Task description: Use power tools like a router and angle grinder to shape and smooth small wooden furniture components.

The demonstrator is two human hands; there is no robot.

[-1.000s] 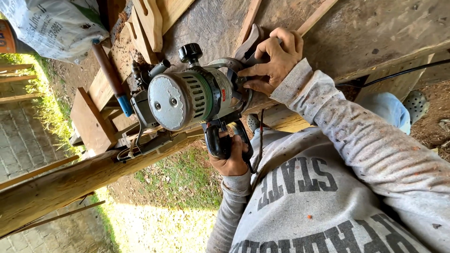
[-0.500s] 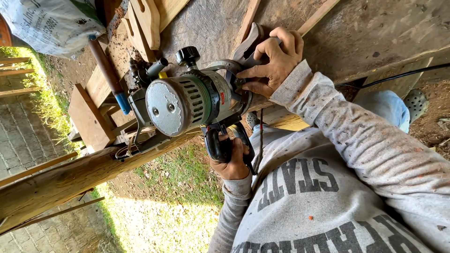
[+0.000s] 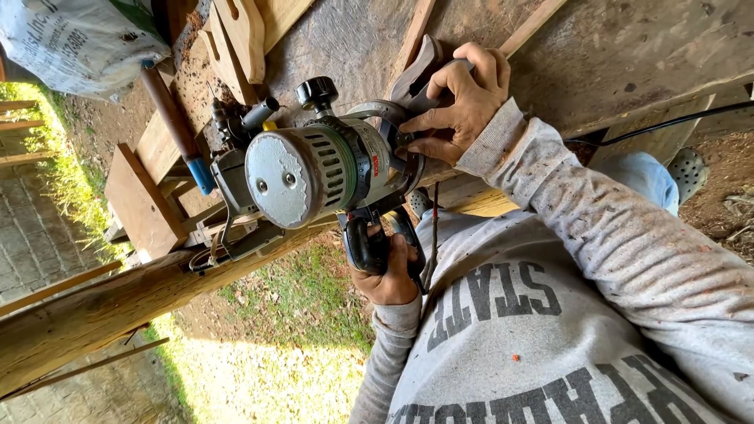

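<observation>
A grey and green electric router [image 3: 314, 169] lies on its side against a wooden workbench [image 3: 628, 47], its round metal cap facing me. My left hand [image 3: 389, 271] is wrapped around the router's black lower handle. My right hand [image 3: 463, 102] grips the upper side of the router, with its fingers over a curved wooden piece [image 3: 420, 67] that lies on the bench. A black knob [image 3: 316, 93] sticks out of the tool's top. My grey sleeves are speckled with dust.
A black power cord [image 3: 667, 122] runs off to the right. A clamp with a brown and blue handle [image 3: 177, 129] sits left of the router. Wooden cutouts [image 3: 243, 35], a white sack [image 3: 78, 39], a rough beam [image 3: 102, 310] and grass [image 3: 298, 298] surround the bench.
The router has shifted slightly down and to the left. Both hands keep the same hold.
</observation>
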